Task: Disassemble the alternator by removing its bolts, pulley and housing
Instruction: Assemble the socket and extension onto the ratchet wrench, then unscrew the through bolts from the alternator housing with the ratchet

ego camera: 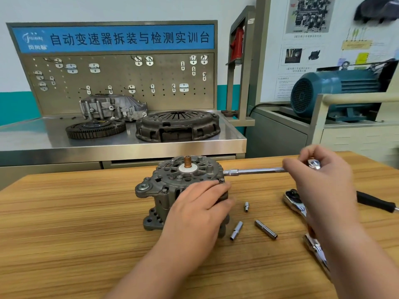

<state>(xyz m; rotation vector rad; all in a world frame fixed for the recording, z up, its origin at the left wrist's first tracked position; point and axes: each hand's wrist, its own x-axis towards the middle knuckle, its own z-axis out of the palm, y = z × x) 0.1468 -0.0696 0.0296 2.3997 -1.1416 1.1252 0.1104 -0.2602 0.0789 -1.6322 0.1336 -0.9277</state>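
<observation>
Wood-grain tabletop (pixel 64 212) up front. Past the left hand (pixel 194 210) there's a steel bench (pixel 32 137) with a pegboard (pixel 121 83) under a blue sign (pixel 112 37). Beyond the right hand (pixel 321 180), a teal motor (pixel 330 91) on a beige cabinet (pixel 356 137), posters (pixel 302 61) on the white wall (pixel 108 7), teal stripe low down.

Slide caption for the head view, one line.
Left hand grips the alternator while right hand holds a socket extension bar at its rim.

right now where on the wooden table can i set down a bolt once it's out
Left of the alternator the wooden table is bare out to its left edge. Right of it is crowded: loose sockets and a ratchet lie by the right hand holding the extension bar.
</observation>
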